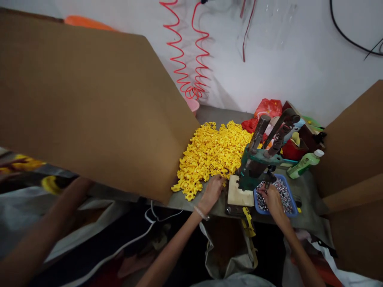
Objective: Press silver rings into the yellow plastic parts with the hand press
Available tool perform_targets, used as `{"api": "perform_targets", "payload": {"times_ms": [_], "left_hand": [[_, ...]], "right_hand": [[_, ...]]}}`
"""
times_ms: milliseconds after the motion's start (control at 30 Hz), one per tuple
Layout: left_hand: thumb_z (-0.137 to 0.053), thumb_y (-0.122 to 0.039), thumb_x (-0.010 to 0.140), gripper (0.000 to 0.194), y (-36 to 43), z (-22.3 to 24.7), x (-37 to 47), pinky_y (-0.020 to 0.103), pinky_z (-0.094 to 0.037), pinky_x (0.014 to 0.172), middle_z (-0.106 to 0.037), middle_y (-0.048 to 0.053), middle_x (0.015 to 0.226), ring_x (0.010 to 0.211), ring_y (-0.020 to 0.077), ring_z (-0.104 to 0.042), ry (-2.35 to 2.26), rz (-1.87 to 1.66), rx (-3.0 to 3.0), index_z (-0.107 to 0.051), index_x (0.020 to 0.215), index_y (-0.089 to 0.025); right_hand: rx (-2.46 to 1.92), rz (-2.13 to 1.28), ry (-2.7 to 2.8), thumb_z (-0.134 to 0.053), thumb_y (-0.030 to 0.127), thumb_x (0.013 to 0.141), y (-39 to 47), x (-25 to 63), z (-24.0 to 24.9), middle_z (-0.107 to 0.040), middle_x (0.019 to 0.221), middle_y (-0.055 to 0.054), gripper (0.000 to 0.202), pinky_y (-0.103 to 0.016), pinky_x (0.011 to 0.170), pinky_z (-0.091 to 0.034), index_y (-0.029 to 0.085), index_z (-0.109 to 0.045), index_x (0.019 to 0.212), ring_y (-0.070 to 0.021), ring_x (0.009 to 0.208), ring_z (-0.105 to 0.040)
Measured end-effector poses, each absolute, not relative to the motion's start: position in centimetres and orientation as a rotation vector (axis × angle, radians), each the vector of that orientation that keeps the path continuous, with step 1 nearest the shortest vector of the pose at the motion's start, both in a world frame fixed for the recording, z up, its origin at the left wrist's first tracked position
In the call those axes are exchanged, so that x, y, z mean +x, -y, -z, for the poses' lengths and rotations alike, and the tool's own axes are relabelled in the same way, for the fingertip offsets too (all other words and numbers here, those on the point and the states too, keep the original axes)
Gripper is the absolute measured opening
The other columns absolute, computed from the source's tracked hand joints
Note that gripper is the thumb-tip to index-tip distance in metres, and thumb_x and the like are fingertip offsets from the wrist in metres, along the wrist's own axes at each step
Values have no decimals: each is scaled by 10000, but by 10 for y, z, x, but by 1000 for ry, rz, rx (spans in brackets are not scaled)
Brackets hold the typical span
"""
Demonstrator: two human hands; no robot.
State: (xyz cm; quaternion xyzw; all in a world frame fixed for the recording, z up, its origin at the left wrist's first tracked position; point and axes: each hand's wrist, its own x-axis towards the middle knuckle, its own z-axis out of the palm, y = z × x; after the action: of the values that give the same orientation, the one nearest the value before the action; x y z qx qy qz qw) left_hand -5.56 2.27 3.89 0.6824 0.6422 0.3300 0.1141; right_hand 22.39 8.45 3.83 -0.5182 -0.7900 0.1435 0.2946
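**Small yellow plastic parts at a green metal hand press: position of both hands**

The yellow parts lie in a broad loose heap on the grey worktop, to the left of the press. The left hand, with a pale bracelet at the wrist, reaches the near right edge of the heap. Its fingers point inward at the parts; whether they pinch one cannot be told.

A pale rectangular block sits in front of the press, between the hands. The right hand is above a blue plastic tray of small shiny metallic pieces. Its fingers are bent and bunched near the lower part of the press; their contents are too small to identify.

A green bottle with a white cap leans beyond the tray, at its right. Brown cardboard panels stand at both sides of the station. Red coiled hoses hang against the white wall behind. At far left, another person's forearm extends below the cardboard.
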Motion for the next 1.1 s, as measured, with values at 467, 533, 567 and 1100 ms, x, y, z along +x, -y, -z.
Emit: {"api": "perform_targets", "payload": {"times_ms": [467,533,567,1100], "left_hand": [[-627,-318,838,332,10,-7,24,627,-182,1132,-682,53,1146,1258,258,-499,-1633,-1390,1814,-610,1161,-241],[-635,-319,833,349,9,-7,24,646,-164,1126,-689,58,1135,1262,263,-496,-1648,-1372,1858,-609,1172,-242],[-636,-319,832,348,9,-8,23,652,-153,1125,-694,59,1124,1260,264,-499,-1645,-1356,1881,-610,1170,-241],[-652,-267,806,215,-6,-23,18,603,-119,1156,-694,70,1106,1261,250,-499,-1594,-1337,1842,-662,1010,-203]], "right_hand": [[-1398,-1268,1755,-591,603,689,-55,184,-65,-682,698,-83,495,-280,574,-510,121,-680,760,-165,567,-614],[-1390,-1329,1774,-607,553,683,-55,173,-66,-689,738,-80,441,-267,552,-507,124,-669,761,-163,581,-621],[-1394,-1345,1788,-619,520,678,-56,169,-67,-693,764,-79,412,-259,531,-499,126,-671,788,-164,592,-623],[-1177,-263,1619,-384,403,911,-22,182,-248,-650,819,-28,341,-247,619,-449,194,-634,810,-144,697,-586]]}}
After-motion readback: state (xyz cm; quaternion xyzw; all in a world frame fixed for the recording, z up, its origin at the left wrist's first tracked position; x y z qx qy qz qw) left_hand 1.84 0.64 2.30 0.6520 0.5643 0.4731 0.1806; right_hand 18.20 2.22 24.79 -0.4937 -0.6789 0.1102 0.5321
